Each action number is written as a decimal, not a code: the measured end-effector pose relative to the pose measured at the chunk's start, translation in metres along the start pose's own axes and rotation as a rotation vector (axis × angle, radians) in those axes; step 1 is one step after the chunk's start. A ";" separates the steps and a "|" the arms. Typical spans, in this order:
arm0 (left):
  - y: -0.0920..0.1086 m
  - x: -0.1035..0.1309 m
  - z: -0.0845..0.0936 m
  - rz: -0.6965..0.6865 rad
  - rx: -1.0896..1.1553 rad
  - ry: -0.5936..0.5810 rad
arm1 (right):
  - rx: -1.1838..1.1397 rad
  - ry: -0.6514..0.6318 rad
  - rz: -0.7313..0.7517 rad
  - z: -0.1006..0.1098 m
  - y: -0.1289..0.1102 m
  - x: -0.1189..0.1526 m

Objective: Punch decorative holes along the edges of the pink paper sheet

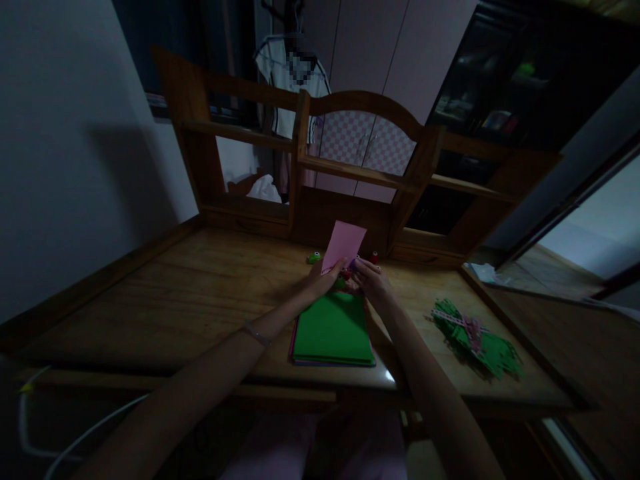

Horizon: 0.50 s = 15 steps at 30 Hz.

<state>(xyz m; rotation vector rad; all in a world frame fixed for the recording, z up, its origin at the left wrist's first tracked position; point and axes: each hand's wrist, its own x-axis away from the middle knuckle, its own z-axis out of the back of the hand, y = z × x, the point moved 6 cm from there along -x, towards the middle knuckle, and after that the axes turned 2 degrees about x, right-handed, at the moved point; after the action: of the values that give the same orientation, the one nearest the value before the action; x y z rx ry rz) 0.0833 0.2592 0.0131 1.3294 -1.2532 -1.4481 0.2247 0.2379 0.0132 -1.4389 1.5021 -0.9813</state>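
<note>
Two bare forearms (pixel 200 380) stretch forward over a wooden tabletop (pixel 225 280), a thin band (pixel 257 333) round the left wrist. At their ends, the left hand (pixel 325 279) pinches the lower end of a pink paper (pixel 346 241), and the right hand (pixel 371 275) closes its fingers on a small purple object (pixel 353 265) at the paper's lower right edge; its exact kind is too dark to tell. The paper is held up off the surface, its long axis pointing away from the person and leaning right; the left hand is nearer it. It is plain, pale and roughly rectangular, with small dark reddish marks along its bottom edge. Below the hands lies a stack of green sheets (pixel 333 330); farther right, a green shredded bundle (pixel 453 327).
</note>
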 end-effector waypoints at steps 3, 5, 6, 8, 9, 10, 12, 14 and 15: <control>-0.002 0.001 0.001 0.005 -0.010 -0.004 | 0.021 0.012 -0.017 0.002 0.002 0.000; -0.001 0.003 0.000 0.014 -0.006 -0.014 | 0.035 0.018 -0.033 0.002 0.003 0.001; 0.000 0.004 -0.001 0.020 0.004 -0.019 | 0.040 0.018 -0.040 0.002 0.003 0.001; 0.002 0.005 -0.004 0.031 0.030 -0.033 | 0.044 0.013 -0.053 0.002 0.004 0.003; 0.003 0.006 -0.005 0.034 0.041 -0.040 | 0.045 0.010 -0.059 0.001 0.004 0.004; 0.004 0.007 -0.006 0.034 0.048 -0.045 | 0.045 0.006 -0.064 0.001 0.004 0.004; 0.004 0.008 -0.006 0.033 0.048 -0.047 | 0.052 -0.003 -0.071 -0.001 0.004 0.006; 0.005 0.008 -0.005 0.030 0.027 -0.041 | 0.070 -0.014 -0.069 -0.003 0.002 0.008; 0.004 0.007 -0.004 0.027 0.012 -0.036 | 0.081 -0.020 -0.068 -0.004 0.001 0.009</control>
<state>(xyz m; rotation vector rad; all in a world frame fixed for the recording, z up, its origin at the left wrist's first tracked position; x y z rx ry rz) 0.0856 0.2507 0.0159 1.2949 -1.3006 -1.4541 0.2201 0.2287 0.0131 -1.4458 1.3921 -1.0538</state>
